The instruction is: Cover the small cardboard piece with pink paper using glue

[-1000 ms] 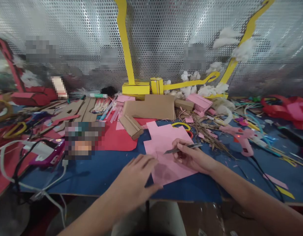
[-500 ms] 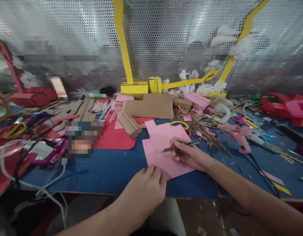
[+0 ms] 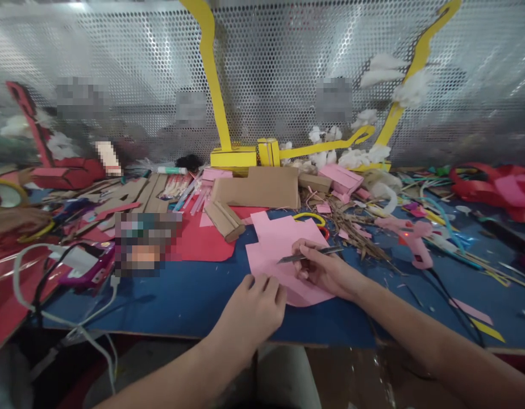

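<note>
Item 1: pink paper sheet (image 3: 274, 245), cut with stepped corners, lay flat on the blue work mat (image 3: 190, 295) near the table's front edge, its near corner curled under the hands.

Item 2: left hand (image 3: 251, 309), fingers bent and pressed down on the near-left corner of the pink paper sheet; whether it pinched the edge could not be told.

Item 3: right hand (image 3: 324, 270), closed round a craft knife (image 3: 309, 255), resting on the right part of the sheet. The grey blade pointed left, its tip over the paper.

Item 4: brown cardboard panel (image 3: 260, 187) stood behind the sheet, with a small folded cardboard block (image 3: 224, 220) just left of the sheet's far corner.

Item 5: red paper sheet (image 3: 203, 241) lay left of the pink one, apart from it.

Item 6: yellow scissor handle (image 3: 309, 216) showed just beyond the sheet's far edge.

Item 7: pink glue gun (image 3: 411, 238) lay to the right, well apart from the right hand.

Item 8: yellow cardboard frame (image 3: 234, 156) stood against the perforated metal wall (image 3: 279, 68).
</note>
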Demonstrator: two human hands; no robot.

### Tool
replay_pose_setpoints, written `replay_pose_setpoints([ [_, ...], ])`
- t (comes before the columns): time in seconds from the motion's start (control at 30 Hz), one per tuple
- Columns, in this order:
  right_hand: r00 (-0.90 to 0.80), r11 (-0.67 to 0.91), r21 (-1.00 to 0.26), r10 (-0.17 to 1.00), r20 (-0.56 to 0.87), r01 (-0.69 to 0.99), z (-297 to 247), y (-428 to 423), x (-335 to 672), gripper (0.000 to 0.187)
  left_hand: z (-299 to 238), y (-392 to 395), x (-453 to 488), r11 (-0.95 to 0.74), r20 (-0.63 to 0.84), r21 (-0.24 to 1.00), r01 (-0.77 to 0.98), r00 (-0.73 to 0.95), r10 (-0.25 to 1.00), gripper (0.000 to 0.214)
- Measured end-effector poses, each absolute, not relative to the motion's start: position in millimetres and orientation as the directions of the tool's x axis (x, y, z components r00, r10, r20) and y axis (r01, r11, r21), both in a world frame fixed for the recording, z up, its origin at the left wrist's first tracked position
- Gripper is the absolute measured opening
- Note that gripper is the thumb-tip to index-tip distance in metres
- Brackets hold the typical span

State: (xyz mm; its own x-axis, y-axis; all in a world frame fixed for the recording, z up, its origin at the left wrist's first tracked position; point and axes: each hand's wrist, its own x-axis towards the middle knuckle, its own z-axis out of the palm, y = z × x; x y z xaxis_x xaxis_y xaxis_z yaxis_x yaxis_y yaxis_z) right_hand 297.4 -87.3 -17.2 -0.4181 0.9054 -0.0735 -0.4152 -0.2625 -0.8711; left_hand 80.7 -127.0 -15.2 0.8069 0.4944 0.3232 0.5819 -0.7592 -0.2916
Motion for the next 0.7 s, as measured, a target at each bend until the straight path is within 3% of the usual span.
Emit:
replay_pose_setpoints([
  [0.13, -0.365, -0.259, -0.856, 0.927, -0.090, -0.448, -18.8, -86.3, 295.6, 0.025, -15.6, -126.1, 66.5, -0.753, 0.410, -0.363, 0.549, 0.820, 0.400, 0.023],
  [0.3, -0.348, -0.264, -0.842, 0.932, -0.098, -0.470, -18.3, -85.0, 294.3, 0.026, -24.7, -124.2, 53.4, -0.788, 0.442, -0.359, 0.500, 0.835, 0.329, 0.025],
  [0.7, -0.303, -0.290, -0.819, 0.941, -0.150, -0.496, -24.2, -82.0, 296.6, 0.026, -25.7, -125.5, 45.2, -0.804, 0.496, -0.359, 0.474, 0.826, 0.266, 0.032],
])
